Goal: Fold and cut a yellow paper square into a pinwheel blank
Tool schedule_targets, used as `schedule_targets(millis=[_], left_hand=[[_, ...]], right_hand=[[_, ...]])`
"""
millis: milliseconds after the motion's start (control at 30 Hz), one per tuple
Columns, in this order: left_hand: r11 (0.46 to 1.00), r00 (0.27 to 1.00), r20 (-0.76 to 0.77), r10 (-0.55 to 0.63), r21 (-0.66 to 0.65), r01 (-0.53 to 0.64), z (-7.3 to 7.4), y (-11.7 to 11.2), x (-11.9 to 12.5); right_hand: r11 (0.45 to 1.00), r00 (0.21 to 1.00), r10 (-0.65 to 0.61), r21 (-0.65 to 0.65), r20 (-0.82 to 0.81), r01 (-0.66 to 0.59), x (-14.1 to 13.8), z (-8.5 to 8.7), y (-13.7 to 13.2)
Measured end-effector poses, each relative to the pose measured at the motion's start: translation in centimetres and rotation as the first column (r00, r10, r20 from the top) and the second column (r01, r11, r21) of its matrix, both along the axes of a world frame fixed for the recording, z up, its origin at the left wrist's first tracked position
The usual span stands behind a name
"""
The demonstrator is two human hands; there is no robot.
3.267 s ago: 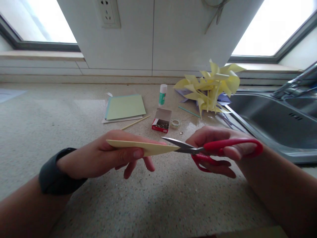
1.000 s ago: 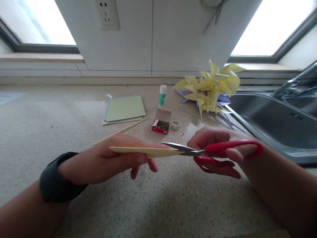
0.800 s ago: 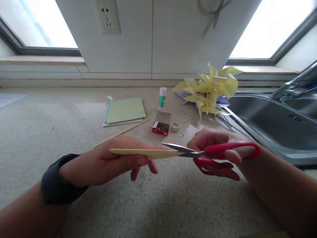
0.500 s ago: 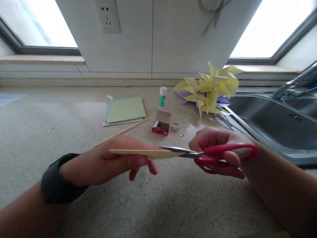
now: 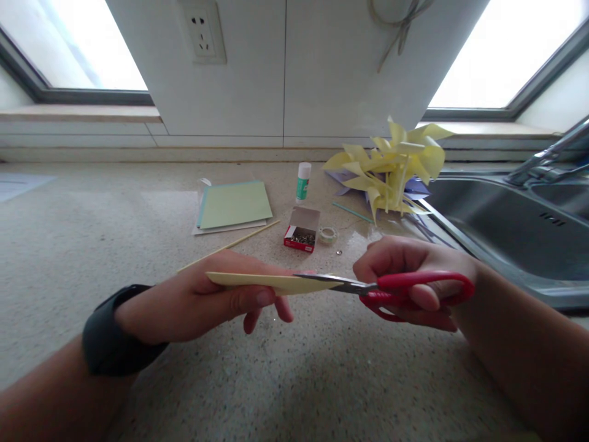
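My left hand [image 5: 230, 294] pinches a sheet of pale yellow paper [image 5: 276, 282], seen nearly edge-on, between the thumb below and the fingers behind. Red-handled scissors [image 5: 414, 281] are in my right hand [image 5: 414, 261], with thumb and fingers through the loops. Their blades point left and lie across the right end of the paper, close to the left fingers. Both hands are above the speckled countertop [image 5: 294, 387]. A black band [image 5: 122, 331] circles the left wrist.
Behind the hands stand a glue stick [image 5: 302, 182], an open red box of small metal pins [image 5: 301, 236] and a tape roll [image 5: 327, 234]. Coloured paper [image 5: 237, 205] and a thin stick [image 5: 230, 244] lie left. Yellow paper pinwheels [image 5: 391, 162] rest beside the sink [image 5: 515, 227].
The scissor blades have drawn closer together on the paper, and the red handles have come nearer each other. The paper has tilted slightly, showing more of its face.
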State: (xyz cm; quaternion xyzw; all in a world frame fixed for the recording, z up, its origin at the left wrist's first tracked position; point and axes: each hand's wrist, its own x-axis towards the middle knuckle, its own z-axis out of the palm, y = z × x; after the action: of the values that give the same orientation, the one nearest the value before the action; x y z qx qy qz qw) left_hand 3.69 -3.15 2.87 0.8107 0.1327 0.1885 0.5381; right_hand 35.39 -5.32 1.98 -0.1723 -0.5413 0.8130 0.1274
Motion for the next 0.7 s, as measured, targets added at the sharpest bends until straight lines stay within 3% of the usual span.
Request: schedule_targets(millis=[100, 200, 300, 700], left_hand=[[1.000, 1.000, 0.012, 0.016, 0.011, -0.016, -0.1, 0.0, -0.2], [0.990, 0.987, 0.114, 0.114, 0.073, -0.123, -0.3, 0.0, -0.4], [0.977, 0.958, 0.205, 0.201, 0.031, -0.211, -0.5, 0.0, -0.4], [0.993, 0.975, 0.185, 0.120, -0.023, -0.118, -1.0, 0.1, -0.1]], right_hand=[[1.000, 1.000, 0.000, -0.025, 0.000, 0.000, 0.1, -0.1, -0.1], [0.999, 0.999, -0.030, -0.036, 0.012, 0.030, 0.1, -0.1, -0.3], [0.996, 0.997, -0.071, -0.058, 0.028, 0.073, -0.1, 0.1, -0.4], [0.993, 0.998, -0.059, -0.096, 0.024, 0.061, -1.1, 0.3, -0.4]])
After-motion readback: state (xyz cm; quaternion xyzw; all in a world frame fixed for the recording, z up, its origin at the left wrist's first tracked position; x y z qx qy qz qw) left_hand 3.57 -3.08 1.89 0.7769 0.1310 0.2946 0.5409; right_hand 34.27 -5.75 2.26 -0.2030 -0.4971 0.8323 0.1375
